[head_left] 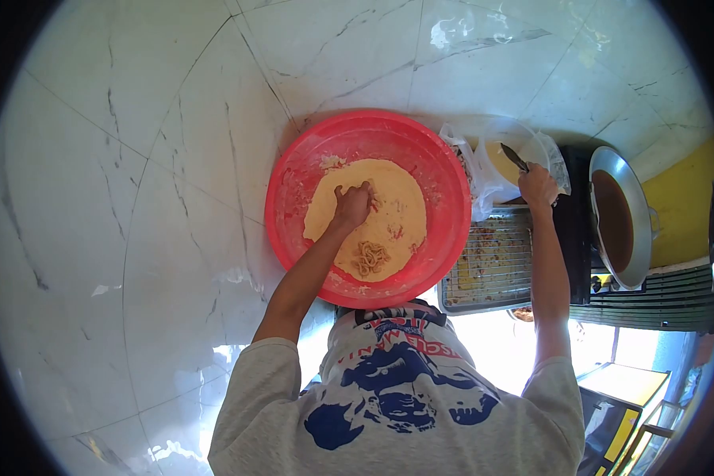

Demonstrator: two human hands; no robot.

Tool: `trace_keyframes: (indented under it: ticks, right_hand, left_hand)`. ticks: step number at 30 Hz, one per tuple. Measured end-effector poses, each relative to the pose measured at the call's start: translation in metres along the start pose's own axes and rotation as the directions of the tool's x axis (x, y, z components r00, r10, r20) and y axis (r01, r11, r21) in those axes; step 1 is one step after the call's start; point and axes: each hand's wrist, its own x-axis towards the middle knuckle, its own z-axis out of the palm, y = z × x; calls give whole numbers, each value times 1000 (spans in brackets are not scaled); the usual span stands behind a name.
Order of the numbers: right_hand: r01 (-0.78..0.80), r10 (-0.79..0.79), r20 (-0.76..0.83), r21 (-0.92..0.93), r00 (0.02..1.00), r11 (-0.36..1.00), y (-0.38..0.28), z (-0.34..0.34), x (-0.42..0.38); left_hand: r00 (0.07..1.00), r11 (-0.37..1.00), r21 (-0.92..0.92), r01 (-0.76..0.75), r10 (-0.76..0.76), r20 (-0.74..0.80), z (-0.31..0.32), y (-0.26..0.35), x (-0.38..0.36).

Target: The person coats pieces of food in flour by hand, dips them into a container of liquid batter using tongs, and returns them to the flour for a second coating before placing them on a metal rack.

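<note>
A large red plastic basin holds a wide bed of pale yellowish flour. My left hand reaches into it, fingers bent down at the flour beside a pale, lumpy clump; what they grip is partly hidden. Nearer to me in the same basin lies a bundle of flour-coated strands. To the right, my right hand is closed around a dark-tipped utensil, held at the edge of a clear tub with pale yellow liquid in it.
A wire rack tray with crumbs stands right of the basin, under my right forearm. Further right, a wide metal pan of brown liquid sits over a black stove. Plastic bags surround the tub. Marbled tiles extend left.
</note>
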Motion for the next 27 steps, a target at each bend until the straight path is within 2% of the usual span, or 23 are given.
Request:
trace_keyframes:
  ticks: [2,5,8,11,14,17,20,22,23,25,27]
  right_hand:
    - [7,-3,59,-62,998,998,-2,3,9]
    - [51,-29,155,-141,987,989,-5,6,20]
    - [90,-42,242,-187,969,978,-14,1,21]
    - [121,-66,301,-168,951,978,-16,8,27]
    - [105,-63,301,-125,952,987,-15,18,34]
    - [61,-39,212,-96,977,994,-15,21,28]
    - [5,-2,59,-43,998,999,-21,8,9]
    - [-29,30,-36,11,999,1000,-22,5,1]
    - [-29,30,-68,19,997,999,-20,7,0]
    - [-31,35,-128,36,991,999,-17,11,-2]
    - [-46,49,-83,37,995,998,-16,10,-3]
  left_hand:
    - [998,993,-113,28,-34,-51,2,2,2]
    - [995,980,-172,96,-95,13,-23,21,-8]
    - [987,915,-370,158,-138,81,-20,10,-11]
    - [980,609,-771,187,-64,188,-6,-12,-9]
    - [975,366,-906,214,-15,224,-20,-5,-16]
    - [972,381,-900,212,16,235,-20,-12,-15]
    - [966,560,-791,246,-74,248,-22,-13,-17]
    - [956,827,-487,281,-197,218,-18,-13,-17]
    - [951,907,-299,295,-249,185,-15,-12,-17]
    - [940,895,-297,332,-287,185,-14,-8,-17]
    - [934,891,-289,349,-306,185,-19,0,-21]
